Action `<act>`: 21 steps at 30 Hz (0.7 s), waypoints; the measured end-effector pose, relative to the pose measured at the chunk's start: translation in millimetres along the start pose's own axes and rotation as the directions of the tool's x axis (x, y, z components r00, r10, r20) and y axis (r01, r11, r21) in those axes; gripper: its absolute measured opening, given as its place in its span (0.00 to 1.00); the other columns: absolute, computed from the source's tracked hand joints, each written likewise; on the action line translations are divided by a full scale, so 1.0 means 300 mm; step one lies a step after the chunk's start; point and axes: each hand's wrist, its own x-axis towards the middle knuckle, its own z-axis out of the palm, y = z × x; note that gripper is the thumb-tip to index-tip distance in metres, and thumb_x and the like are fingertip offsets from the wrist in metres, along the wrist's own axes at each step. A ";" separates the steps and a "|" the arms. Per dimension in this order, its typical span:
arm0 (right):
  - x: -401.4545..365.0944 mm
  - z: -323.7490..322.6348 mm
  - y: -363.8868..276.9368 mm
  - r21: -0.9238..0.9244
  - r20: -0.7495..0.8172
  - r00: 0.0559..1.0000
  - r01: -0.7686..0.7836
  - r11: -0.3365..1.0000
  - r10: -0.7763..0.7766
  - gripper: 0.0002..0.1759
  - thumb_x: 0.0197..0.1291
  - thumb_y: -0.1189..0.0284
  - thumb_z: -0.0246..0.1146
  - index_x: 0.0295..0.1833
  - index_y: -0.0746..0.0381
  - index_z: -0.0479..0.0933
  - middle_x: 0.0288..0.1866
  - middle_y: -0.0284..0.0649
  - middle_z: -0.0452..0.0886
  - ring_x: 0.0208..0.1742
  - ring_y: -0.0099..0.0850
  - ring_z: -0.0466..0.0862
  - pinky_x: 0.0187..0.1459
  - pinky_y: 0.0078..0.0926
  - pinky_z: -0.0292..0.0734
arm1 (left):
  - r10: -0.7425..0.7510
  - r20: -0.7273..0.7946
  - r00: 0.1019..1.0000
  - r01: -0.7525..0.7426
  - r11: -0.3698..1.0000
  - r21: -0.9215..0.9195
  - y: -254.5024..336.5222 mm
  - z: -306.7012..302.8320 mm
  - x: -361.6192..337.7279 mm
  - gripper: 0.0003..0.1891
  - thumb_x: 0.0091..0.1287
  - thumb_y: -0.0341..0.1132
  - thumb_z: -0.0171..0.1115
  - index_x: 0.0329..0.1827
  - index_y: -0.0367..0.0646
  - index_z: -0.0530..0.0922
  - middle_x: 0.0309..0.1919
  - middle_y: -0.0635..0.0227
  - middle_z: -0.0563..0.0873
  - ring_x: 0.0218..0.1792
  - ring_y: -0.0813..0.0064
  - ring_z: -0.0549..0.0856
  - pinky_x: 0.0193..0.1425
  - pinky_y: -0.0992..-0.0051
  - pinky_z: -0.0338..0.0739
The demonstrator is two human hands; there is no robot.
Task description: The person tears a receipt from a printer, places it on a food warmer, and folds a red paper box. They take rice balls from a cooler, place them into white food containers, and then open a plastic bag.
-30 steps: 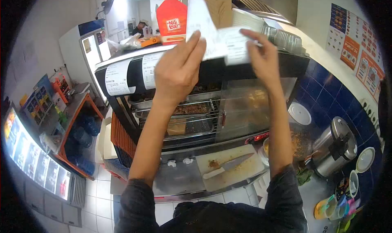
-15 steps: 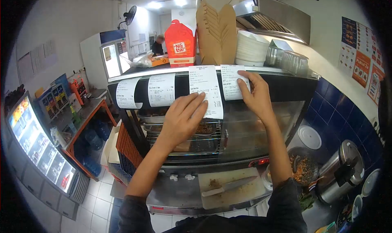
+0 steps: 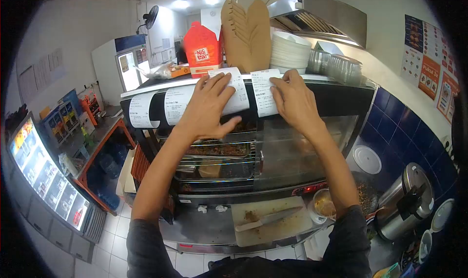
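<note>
Several printed paper receipts hang along the black upper front of a glass food warmer (image 3: 331, 100). My left hand (image 3: 207, 107) lies over the large receipt (image 3: 239, 95) near the middle, fingers stretched along its upper part and thumb apart. That receipt's lower end is partly behind the hand. At the right, my right hand (image 3: 297, 102) touches the upper right edge of a smaller receipt (image 3: 263, 95), fingers bent and apart. Two more receipts hang at the left: one curled receipt (image 3: 141, 110) and another receipt (image 3: 174, 105) partly covered by my left hand.
On the warmer stand a red carton (image 3: 202, 49), folded brown cardboard (image 3: 246, 39), stacked white bowls (image 3: 290, 51) and clear cups (image 3: 343, 68). Below, a knife (image 3: 268, 219) lies on a cutting board (image 3: 292, 224). A metal pot (image 3: 409, 200) is at the right, a lit drinks fridge (image 3: 48, 171) at the left.
My left hand has slid up and left on the large receipt, whose lower end no longer hangs as low. My right hand has shifted slightly left and down. The view has shifted slightly.
</note>
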 end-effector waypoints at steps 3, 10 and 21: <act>0.006 0.000 0.020 -0.087 -0.030 0.994 0.100 0.991 -0.103 0.11 0.62 0.70 0.64 0.47 0.64 0.83 0.46 0.47 0.79 0.48 0.44 0.81 0.48 0.42 0.79 | 0.007 -0.025 1.000 -0.009 0.998 -0.060 0.009 0.011 -0.003 0.28 0.60 0.42 0.69 0.60 0.37 0.75 0.64 0.47 0.75 0.67 0.47 0.72 0.75 0.51 0.59; 0.035 0.015 0.056 -0.058 -0.028 0.971 0.235 0.970 -0.236 0.09 0.62 0.72 0.63 0.41 0.66 0.83 0.41 0.45 0.82 0.46 0.44 0.81 0.50 0.41 0.76 | -0.154 -0.122 0.981 0.123 0.965 -0.231 -0.038 0.072 0.040 0.18 0.62 0.25 0.64 0.57 0.34 0.79 0.57 0.49 0.78 0.58 0.51 0.79 0.65 0.60 0.72; 0.032 -0.005 0.042 0.003 -0.006 0.973 0.229 0.973 -0.229 0.10 0.65 0.70 0.62 0.44 0.65 0.82 0.40 0.46 0.80 0.45 0.46 0.81 0.50 0.43 0.76 | -0.130 -0.055 0.990 0.111 0.960 -0.258 -0.051 0.037 0.059 0.13 0.61 0.20 0.62 0.49 0.34 0.83 0.49 0.53 0.81 0.57 0.51 0.79 0.62 0.62 0.74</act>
